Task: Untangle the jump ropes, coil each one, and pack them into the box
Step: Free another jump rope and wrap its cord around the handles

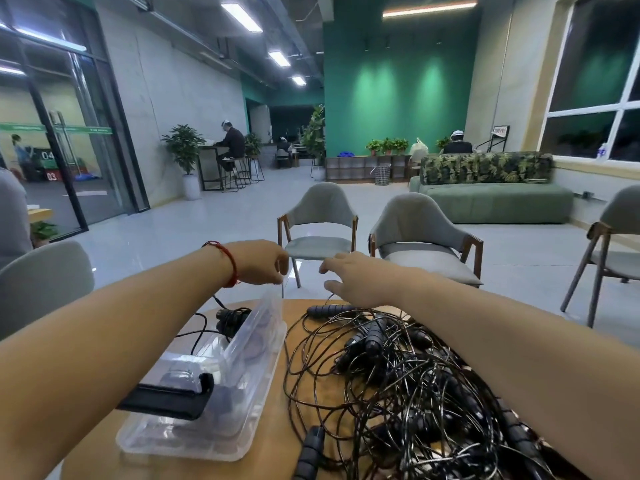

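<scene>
Round wooden table [268, 459]: clear plastic box [249, 375] left, tangled black jump ropes [398, 393] right, small coiled rope [230, 322] behind box.

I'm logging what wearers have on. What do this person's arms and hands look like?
Both forearms are bare: no sleeves or gloves show. The left hand has a thin red string bracelet at its wrist; the right hand wears nothing visible.

The box [256, 393] is clear, glossy plastic. The jump ropes [408, 393] have thin shiny black cords and matt ribbed handles [374, 336]. The table [277, 441] is smooth wood.
</scene>
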A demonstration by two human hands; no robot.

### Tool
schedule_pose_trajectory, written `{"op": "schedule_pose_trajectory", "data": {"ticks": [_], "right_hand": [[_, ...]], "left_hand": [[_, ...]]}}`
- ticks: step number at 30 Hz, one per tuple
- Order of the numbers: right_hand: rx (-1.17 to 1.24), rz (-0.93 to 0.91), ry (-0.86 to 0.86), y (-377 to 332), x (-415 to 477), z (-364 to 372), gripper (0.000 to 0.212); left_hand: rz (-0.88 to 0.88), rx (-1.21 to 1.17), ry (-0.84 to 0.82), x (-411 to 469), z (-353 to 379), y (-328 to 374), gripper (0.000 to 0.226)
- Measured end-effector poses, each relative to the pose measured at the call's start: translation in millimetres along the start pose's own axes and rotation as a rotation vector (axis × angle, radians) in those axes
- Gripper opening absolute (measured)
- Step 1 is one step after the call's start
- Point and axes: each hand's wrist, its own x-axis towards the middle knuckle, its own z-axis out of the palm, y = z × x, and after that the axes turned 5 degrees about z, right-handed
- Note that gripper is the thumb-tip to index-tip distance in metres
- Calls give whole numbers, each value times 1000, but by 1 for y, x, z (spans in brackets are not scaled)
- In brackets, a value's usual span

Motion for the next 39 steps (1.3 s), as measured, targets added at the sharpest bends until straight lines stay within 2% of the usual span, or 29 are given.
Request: {"op": "schedule_pose_trajectory", "data": {"ticks": [3, 11, 17, 19, 21, 24, 26, 30, 32, 36, 39], "right_hand": [[-19, 36, 24, 16, -13, -6, 44], [-25, 172, 34, 69, -52, -11, 42], [-11, 274, 43, 109, -59, 8, 35], [86, 319, 53, 117, -54, 19, 33], [213, 367, 98, 122, -47, 28, 34], [433, 457, 181, 130, -31, 46, 48], [563, 518, 191, 132, -22, 57, 57], [792, 603, 190, 137, -7, 79, 69], [948, 563, 164, 142, 2, 91, 75], [1017, 389, 158, 133, 3, 96, 42], [1109, 320, 188, 125, -3, 97, 28]], "left_hand": [[47, 10, 27, 8, -3, 28, 26], [156, 62, -33, 31, 18, 96, 28], [93, -36, -45, 68, 51, 126, 54], [69, -70, -30, 83, 65, 131, 51], [9, -209, 61, 98, 79, 131, 37], [-52, -470, 150, 116, 94, 130, 30], [-28, -615, 188, 120, 99, 133, 22], [52, -880, 468, 119, 103, 143, 21], [86, -961, 586, 123, 102, 146, 22], [76, -1204, 707, 129, 84, 147, 22], [70, -1326, 718, 128, 80, 148, 22]]}}
